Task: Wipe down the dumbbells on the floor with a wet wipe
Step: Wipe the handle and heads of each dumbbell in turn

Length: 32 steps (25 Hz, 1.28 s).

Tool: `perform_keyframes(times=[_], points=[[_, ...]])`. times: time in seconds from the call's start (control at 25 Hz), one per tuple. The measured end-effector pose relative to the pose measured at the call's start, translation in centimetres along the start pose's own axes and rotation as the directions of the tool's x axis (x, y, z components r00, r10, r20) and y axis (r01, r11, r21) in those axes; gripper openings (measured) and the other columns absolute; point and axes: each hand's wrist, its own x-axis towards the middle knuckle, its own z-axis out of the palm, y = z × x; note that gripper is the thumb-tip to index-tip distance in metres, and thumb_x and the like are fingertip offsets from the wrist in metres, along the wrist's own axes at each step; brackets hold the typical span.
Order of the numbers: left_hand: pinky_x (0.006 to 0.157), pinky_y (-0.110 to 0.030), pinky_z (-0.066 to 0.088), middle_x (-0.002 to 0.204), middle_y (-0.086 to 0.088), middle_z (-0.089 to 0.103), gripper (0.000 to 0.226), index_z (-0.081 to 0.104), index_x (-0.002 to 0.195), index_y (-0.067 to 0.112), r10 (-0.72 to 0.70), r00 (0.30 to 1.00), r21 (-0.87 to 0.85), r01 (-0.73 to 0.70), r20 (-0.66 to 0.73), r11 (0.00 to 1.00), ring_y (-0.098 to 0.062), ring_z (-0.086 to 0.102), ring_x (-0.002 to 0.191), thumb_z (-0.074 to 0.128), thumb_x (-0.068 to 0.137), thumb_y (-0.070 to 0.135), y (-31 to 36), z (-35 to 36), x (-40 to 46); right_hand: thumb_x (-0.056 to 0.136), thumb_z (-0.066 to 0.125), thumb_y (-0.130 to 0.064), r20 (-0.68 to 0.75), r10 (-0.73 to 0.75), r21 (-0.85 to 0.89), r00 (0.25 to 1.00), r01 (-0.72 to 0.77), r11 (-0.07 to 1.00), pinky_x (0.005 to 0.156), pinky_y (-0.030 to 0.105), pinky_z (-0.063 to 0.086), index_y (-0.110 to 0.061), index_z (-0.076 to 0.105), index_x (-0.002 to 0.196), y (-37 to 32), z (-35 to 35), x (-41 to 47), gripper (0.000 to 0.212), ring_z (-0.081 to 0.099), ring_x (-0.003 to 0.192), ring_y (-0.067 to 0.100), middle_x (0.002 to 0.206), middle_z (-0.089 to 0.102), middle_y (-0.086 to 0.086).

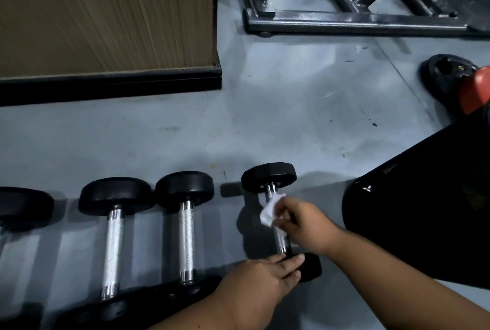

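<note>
Wiping the smallest dumbbell [278,213] at the row's right end on the floor [265,117]: right hand [299,223] pinches the wipe [270,210] on the handle; left hand [267,276] grips the near end. Better to wrap and twist.

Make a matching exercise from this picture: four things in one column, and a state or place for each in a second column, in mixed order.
Things:
1. wipe
2. left hand
3. right hand
4. weight plate

States or places:
A. lies on the floor at far right
B. holds the near head of the rightmost dumbbell
C. white, pressed on the dumbbell's handle
D. pinches the wipe

Pairs: 1-C, 2-B, 3-D, 4-A
</note>
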Motion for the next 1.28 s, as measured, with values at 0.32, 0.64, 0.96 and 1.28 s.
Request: perform_keyframes(times=[0.32,0.64,0.96,1.28], points=[[0.084,-0.022,0.058,0.147,0.011,0.055,0.057,0.052,0.135,0.029,0.036,0.992,-0.032,-0.04,-0.125,0.999,-0.013,0.064,0.12,0.058,0.078,0.026,0.0,0.5,-0.1,0.093,0.072,-0.029,0.047,-0.04,-0.139,0.998,0.046,0.989,0.057,0.015,0.035,-0.034,0.053,0.081,-1.2,-1.5,1.3,0.023,0.048,0.058,-0.003,0.068,0.053,-0.012],[0.085,-0.021,0.058,0.136,0.01,0.064,0.061,0.075,0.118,0.028,0.012,0.997,0.064,-0.008,-0.072,0.998,-0.01,0.066,0.117,0.088,0.059,0.029,0.7,-1.0,0.2,0.088,0.074,-0.018,0.286,0.014,-0.099,0.958,0.015,0.995,0.06,0.018,0.041,-0.026,0.063,0.076,-0.2,-1.3,-1.7,0.017,0.051,0.06,0.0,0.07,0.059,-0.011],[0.093,-0.026,0.056,0.143,0.002,0.06,0.047,0.069,0.129,0.018,0.0,0.989,0.132,0.02,-0.147,0.991,-0.022,0.068,0.112,0.055,0.084,0.014,2.8,-1.8,3.3,0.091,0.074,-0.019,-0.145,0.049,0.089,0.988,-0.036,0.995,0.06,0.032,0.042,-0.023,0.054,0.077,-0.9,-1.6,2.2,0.025,0.045,0.059,0.009,0.065,0.052,-0.006],[0.07,-0.021,0.058,0.116,0.012,0.073,0.049,0.077,0.113,0.024,0.009,0.995,0.134,0.005,-0.104,0.991,-0.01,0.071,0.086,0.059,0.068,0.024,3.3,0.0,5.6,0.084,0.08,-0.011,0.277,0.062,0.154,0.959,-0.108,0.982,0.062,0.027,0.045,-0.014,0.069,0.078,1.8,-3.0,-1.9,0.013,0.055,0.063,0.005,0.067,0.063,-0.007]])
